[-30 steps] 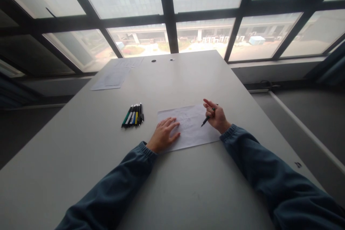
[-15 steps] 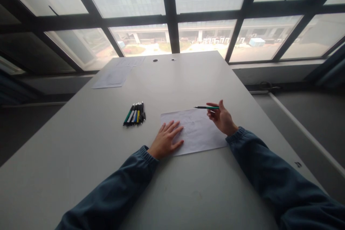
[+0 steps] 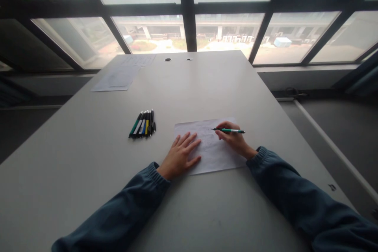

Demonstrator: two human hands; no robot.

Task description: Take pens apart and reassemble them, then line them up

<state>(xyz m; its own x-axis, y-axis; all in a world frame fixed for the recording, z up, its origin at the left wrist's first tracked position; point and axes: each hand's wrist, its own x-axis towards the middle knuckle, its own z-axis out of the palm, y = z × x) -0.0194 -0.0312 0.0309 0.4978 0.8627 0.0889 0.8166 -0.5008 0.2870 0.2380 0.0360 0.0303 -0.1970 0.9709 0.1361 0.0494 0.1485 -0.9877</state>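
Note:
A white sheet of paper (image 3: 217, 157) with faint pencil lines lies on the grey table (image 3: 189, 86) in front of me. My left hand (image 3: 180, 155) rests flat on the sheet's left part, fingers spread. My right hand (image 3: 233, 140) holds a green pen (image 3: 228, 130) lying almost level, its dark tip pointing left and touching the paper near the sheet's middle. Both arms wear dark blue sleeves.
A row of several pens (image 3: 142, 124) with green, white, blue, yellow and black barrels lies left of the sheet. More papers (image 3: 118, 78) sit at the table's far left corner. Two small round holes (image 3: 168, 59) mark the far edge, below large windows.
My right hand turned the green pen round from a raised, sideways hold and lowered it, so the tip now meets the paper. The left hand stayed flat on the sheet.

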